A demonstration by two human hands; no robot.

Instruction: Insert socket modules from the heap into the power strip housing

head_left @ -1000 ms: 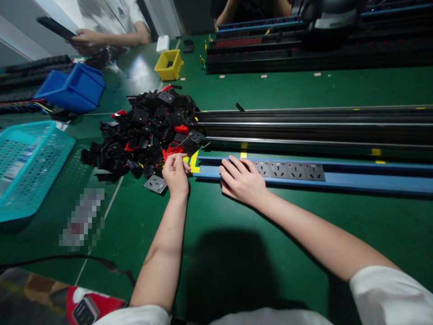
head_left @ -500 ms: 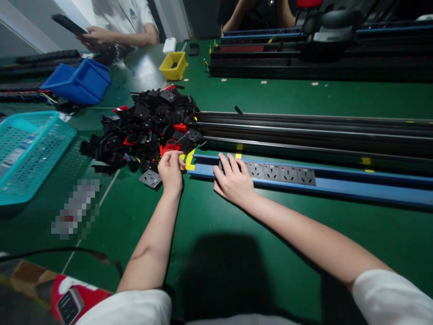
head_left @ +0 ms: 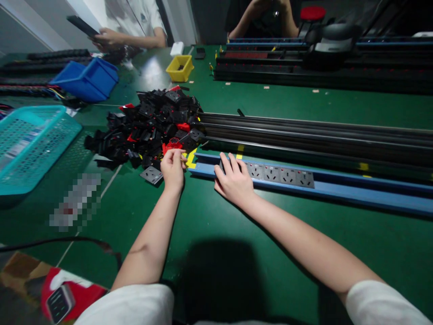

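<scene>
My left hand [head_left: 173, 169] is at the near edge of a heap of black and red socket modules [head_left: 152, 126], its fingertips pinched on a red module [head_left: 172, 146]. My right hand [head_left: 233, 180] lies flat, fingers spread, on the left end of a long blue rail [head_left: 338, 189]. Several grey socket modules [head_left: 280, 175] sit in a row inside that rail, just right of my fingers. A single grey module [head_left: 151, 175] lies loose on the green table beside my left hand.
Long black rails [head_left: 304, 135] lie behind the blue one, more at the back [head_left: 304, 72]. A teal basket [head_left: 30, 144], blue bins [head_left: 86, 80] and a yellow bin [head_left: 179, 67] stand to the left and back. Two other people sit at the far side.
Both hands stay almost where they were. The view has shifted slightly, and my left fingers have closed tighter on the red module at the heap's edge.
</scene>
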